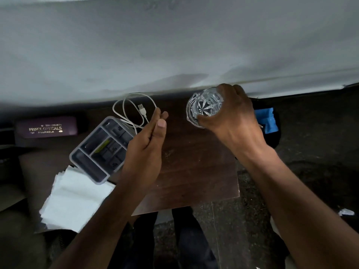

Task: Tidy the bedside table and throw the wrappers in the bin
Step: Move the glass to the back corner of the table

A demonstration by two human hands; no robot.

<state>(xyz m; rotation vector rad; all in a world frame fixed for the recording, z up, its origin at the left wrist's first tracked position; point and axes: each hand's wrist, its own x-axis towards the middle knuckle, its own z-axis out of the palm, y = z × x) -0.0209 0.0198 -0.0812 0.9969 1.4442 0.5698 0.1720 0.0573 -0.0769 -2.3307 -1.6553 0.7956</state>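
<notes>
At the far left, around nine o'clock, a dark case (46, 128) printed "PRINCE OPTICALS" lies flat. Below it, near seven o'clock, a stack of white tissues (74, 200) sits at the worktop's (194, 171) left edge, with the lower corner of a grey tray (102, 149) resting on it. The tray's compartments hold dark items too dim to make out. A white cable (134, 108) loops just above the tray, its USB plug lying free on the wood. The left hand (147, 150) hovers at the centre, palm turned inward, fingers (158, 118) loosely extended and touching the cable's strand; I cannot tell whether they pinch it. Toward one o'clock, the right hand (231, 117) wraps its fingers around a cut glass (208, 104), which is close to the bed sheet's (174, 45) edge. Just right of that hand, a blue object (267, 120) lies on something black. I see no wrapper for certain; a small white scrap (346, 212) lies on the floor at four o'clock.
</notes>
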